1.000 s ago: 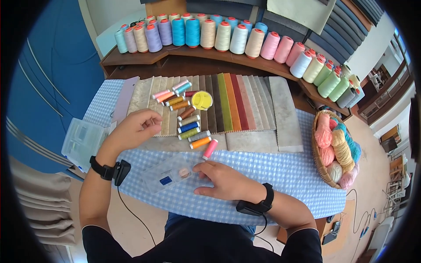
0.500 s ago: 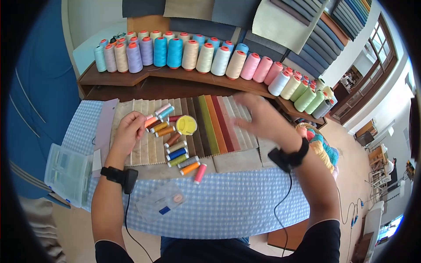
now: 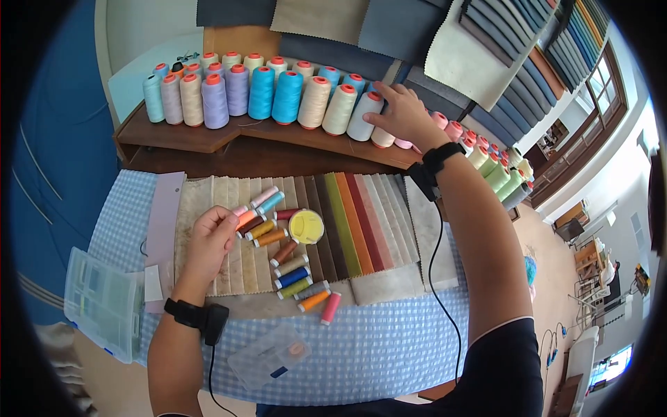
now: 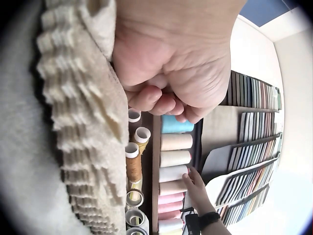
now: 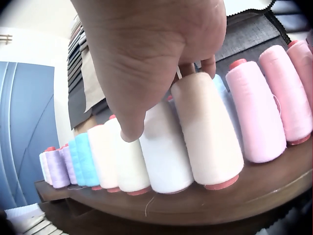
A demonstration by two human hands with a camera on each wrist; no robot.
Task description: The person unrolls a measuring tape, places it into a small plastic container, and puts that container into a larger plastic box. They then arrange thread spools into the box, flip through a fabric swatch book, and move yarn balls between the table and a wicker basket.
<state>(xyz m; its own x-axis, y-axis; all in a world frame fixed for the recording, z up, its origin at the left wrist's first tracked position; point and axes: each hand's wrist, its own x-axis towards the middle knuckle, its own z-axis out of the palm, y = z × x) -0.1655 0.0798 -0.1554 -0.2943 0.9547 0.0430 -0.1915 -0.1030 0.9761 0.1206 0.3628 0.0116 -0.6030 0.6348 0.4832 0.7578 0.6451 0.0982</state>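
My right hand (image 3: 403,117) reaches to the back shelf, thumb and fingers spread around the upper part of a white thread cone (image 3: 365,117). In the right wrist view the thumb (image 5: 132,131) overlaps this cone's neighbourhood, and the fingertips are partly hidden behind a beige cone (image 5: 208,132). My left hand (image 3: 208,243) rests low over the fabric sample book (image 3: 198,243), fingers curled, fingertips right at a small orange thread spool (image 3: 245,219). I cannot tell whether it grips that spool. Several small spools, including a blue spool (image 3: 293,278), lie beside it.
A round yellow-topped container (image 3: 306,227) sits on the samples. A clear plastic case (image 3: 269,358) lies at the front, and another open clear box (image 3: 104,306) at the left. The wooden shelf (image 3: 174,137) bears rows of thread cones; fabric swatches (image 3: 469,55) hang behind.
My right hand has moved from the table's front up to the shelf cones. My left hand has come down to the small spools, its fingers more curled. The head view has shifted.
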